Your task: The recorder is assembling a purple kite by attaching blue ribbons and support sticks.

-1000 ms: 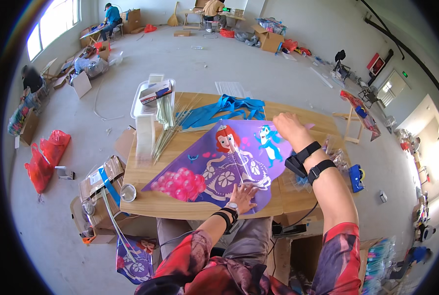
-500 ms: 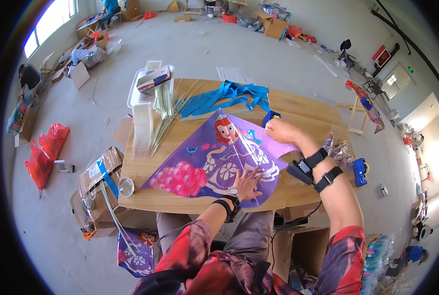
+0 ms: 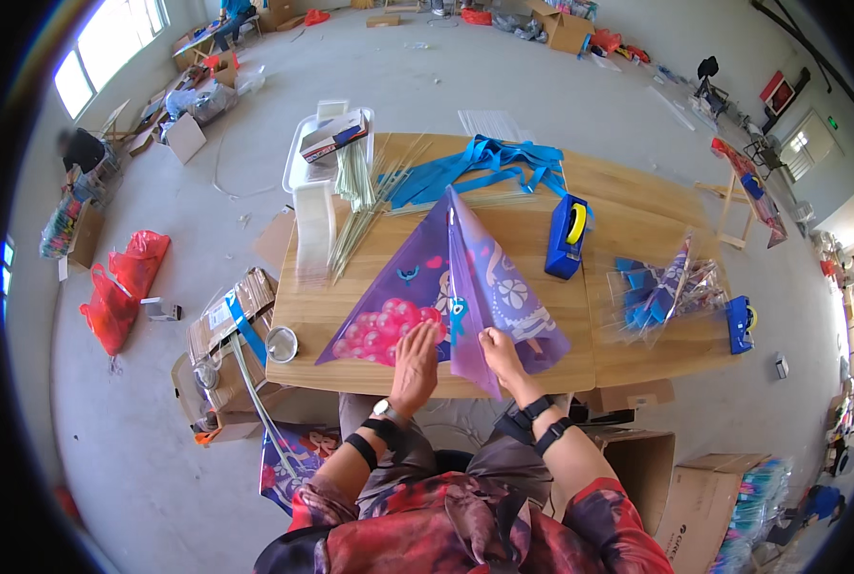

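Note:
A purple kite (image 3: 389,297), printed with a cartoon princess and pink balloons, lies on the wooden table (image 3: 532,230) in front of me. Its pale purple middle flap (image 3: 467,325) stands up, and much of the printed figure is hidden. My left hand (image 3: 415,371) rests on the balloon print, fingers stretched out. At the flap's right edge my right hand (image 3: 503,356) is closed, pinching the kite's film low down. Beyond it stands a blue tape dispenser (image 3: 565,244) with a yellow roll.
Blue ribbon strips (image 3: 484,167) and thin pale sticks (image 3: 374,220) lie along the far side. A white tray (image 3: 298,177) holds a small box. Wrapped kites (image 3: 658,292) and a second dispenser (image 3: 739,325) sit at the right, a round clear container (image 3: 282,343) at the left corner.
My right hand has come from beside the dispenser down to the near edge, folding the middle flap upright. My left hand has shifted left onto the balloons. The dispenser now shows fully.

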The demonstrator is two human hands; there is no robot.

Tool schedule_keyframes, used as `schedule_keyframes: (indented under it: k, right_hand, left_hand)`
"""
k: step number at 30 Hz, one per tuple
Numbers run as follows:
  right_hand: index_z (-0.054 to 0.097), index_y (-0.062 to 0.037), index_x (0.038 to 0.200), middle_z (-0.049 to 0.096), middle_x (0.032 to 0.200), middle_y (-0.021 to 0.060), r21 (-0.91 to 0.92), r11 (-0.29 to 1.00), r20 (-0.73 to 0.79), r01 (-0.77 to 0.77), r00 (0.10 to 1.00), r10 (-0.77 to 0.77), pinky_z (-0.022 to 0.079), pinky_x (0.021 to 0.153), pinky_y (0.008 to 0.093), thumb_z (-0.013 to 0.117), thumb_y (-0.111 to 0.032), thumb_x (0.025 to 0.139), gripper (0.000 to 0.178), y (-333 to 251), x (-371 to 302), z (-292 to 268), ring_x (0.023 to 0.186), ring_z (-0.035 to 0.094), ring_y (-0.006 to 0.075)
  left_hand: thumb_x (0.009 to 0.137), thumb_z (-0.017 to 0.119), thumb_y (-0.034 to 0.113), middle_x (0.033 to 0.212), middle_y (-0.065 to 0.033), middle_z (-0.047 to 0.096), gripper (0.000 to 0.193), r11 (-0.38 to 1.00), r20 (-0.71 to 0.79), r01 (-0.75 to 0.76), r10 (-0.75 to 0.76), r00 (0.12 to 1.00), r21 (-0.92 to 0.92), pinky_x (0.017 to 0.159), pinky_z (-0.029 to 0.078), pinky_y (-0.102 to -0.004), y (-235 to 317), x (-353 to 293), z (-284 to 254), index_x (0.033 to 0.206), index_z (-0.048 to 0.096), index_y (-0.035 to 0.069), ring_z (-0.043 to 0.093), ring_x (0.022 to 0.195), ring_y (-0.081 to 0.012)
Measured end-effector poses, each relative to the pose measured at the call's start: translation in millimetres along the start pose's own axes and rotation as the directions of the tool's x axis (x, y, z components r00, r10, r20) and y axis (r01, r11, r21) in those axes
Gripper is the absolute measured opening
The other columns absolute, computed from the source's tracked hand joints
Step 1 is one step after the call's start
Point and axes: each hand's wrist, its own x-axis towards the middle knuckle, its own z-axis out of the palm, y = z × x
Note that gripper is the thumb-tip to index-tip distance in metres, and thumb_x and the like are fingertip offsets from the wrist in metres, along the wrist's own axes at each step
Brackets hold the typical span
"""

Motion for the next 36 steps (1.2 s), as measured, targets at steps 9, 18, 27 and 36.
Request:
schedule_keyframes:
  k: [9, 18, 27, 36]
  right_hand:
    - [0.064, -0.0037, 0.102, 0.071, 0.089, 0.0194, -0.298, 0.95, -0.023, 0.088, 0.995, -0.099, 0.053, 0.076, 0.0465, 0.055, -0.026, 0.104, 0.024, -7, -13, 20, 0.085, 0.071, 0.0348]
    - [0.063, -0.012, 0.113, 0.068, 0.113, 0.0105, -0.79, 0.609, -0.368, -0.073, 0.851, -0.375, 0.045, 0.092, 0.0513, 0.076, -0.025, 0.088, 0.03, 28, 56, -81, 0.111, 0.062, 0.034]
    - [0.069, -0.0163, 0.094, 0.073, 0.096, 0.0056, -0.78, 0.603, -0.391, -0.169, 0.884, -0.257, 0.043, 0.092, 0.0492, 0.074, -0.023, 0.089, 0.009, 36, 83, -121, 0.101, 0.068, 0.029]
    - [0.058, -0.0058, 0.139, 0.055, 0.146, 0.0125, -0.672, 0.371, 0.321, 0.64, 0.704, -0.633, 0.032, 0.117, 0.0489, 0.056, -0.015, 0.1, 0.041, -17, 30, -45, 0.14, 0.047, 0.0307]
  left_hand:
    - [0.1, 0.055, 0.018, 0.16, -0.0116, 0.043, 0.052, 0.987, 0.211, -0.097, 0.068, 0.975, 0.127, 0.12, 0.025, -0.0546, -17, -29, 34, 0.151, 0.048, 0.007, 0.033, 0.151, -0.0324]
    - [0.102, 0.055, 0.021, 0.162, -0.0081, 0.04, 0.05, 0.98, 0.243, -0.122, 0.081, 0.967, 0.156, 0.121, 0.022, -0.0557, -7, -22, 38, 0.15, 0.049, 0.007, 0.029, 0.153, -0.0299]
    - [0.097, 0.06, 0.024, 0.162, -0.0082, 0.039, 0.056, 0.965, 0.203, -0.178, 0.138, 0.969, 0.194, 0.118, 0.027, -0.0571, 13, 1, 85, 0.149, 0.05, 0.008, 0.03, 0.152, -0.0312]
    - [0.094, 0.061, 0.02, 0.159, -0.0133, 0.04, 0.048, 0.977, 0.202, -0.12, 0.083, 0.976, 0.174, 0.118, 0.028, -0.0546, 20, -2, 84, 0.139, 0.055, 0.004, 0.031, 0.149, -0.0342]
